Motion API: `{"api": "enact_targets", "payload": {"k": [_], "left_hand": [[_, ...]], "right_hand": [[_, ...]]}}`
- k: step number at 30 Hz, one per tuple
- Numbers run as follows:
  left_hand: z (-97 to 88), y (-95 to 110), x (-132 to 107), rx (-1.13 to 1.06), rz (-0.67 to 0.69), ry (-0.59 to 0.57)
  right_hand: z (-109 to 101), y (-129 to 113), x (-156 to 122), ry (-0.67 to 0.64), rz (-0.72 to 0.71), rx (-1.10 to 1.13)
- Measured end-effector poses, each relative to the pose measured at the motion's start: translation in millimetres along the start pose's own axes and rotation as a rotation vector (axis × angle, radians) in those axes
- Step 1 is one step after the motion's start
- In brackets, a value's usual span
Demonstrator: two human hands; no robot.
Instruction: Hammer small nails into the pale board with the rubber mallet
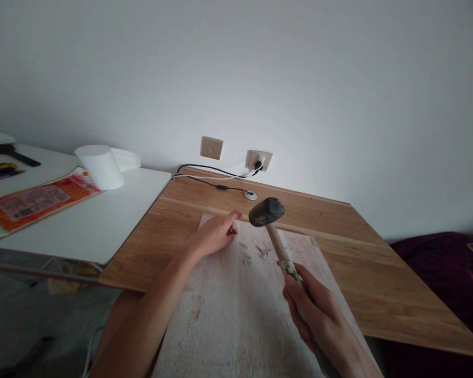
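My right hand [315,310] is wrapped round the wooden handle of a mallet [267,211], its dark head raised above the board. A pale, worn wooden board [232,315] lies under both hands. My left hand [219,232] rests near the board's far left edge, its fingers curled together; whatever they pinch, if anything, is too small to make out. Several small metal pieces [264,254], which look like nails or screws, lie loose on the board between my hands.
Beneath the board is a brown wooden table [378,283]. Behind it, cables [208,167] run to a wall socket [259,160], near a round disc [249,195]. To the left, a white table [136,210] holds a white roll [102,168] and an orange package [43,202]. Purple fabric [437,262] lies right.
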State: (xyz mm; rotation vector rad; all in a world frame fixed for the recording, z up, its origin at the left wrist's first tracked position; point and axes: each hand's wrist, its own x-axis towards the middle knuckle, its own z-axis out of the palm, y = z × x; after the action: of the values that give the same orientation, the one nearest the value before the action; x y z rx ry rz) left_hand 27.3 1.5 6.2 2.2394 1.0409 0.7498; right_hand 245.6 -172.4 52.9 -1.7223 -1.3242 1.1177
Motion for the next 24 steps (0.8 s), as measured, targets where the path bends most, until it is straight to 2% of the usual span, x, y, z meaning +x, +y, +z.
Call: {"api": "enact_targets", "payload": {"k": [6,14,20,24], "left_hand": [[-2.2,1.7,-1.7,0.014,-0.032,0.007],[2.7,-4.0,0.2,0.029,-0.023,-0.006],[4.7,-4.7,-0.2,0.033,-0.006,0.006],[5.9,-7.8,0.3,0.036,0.0,0.001]], "right_hand": [[9.1,9.3,4.4,-0.145,0.046,-0.065],[1.2,2.4,-7.4,0.021,0.067,-0.056],[-1.3,20.9,-7.0,0.028,0.102,-0.171],[-1.1,15.1,-7.2,0.006,0.077,-0.144]]}}
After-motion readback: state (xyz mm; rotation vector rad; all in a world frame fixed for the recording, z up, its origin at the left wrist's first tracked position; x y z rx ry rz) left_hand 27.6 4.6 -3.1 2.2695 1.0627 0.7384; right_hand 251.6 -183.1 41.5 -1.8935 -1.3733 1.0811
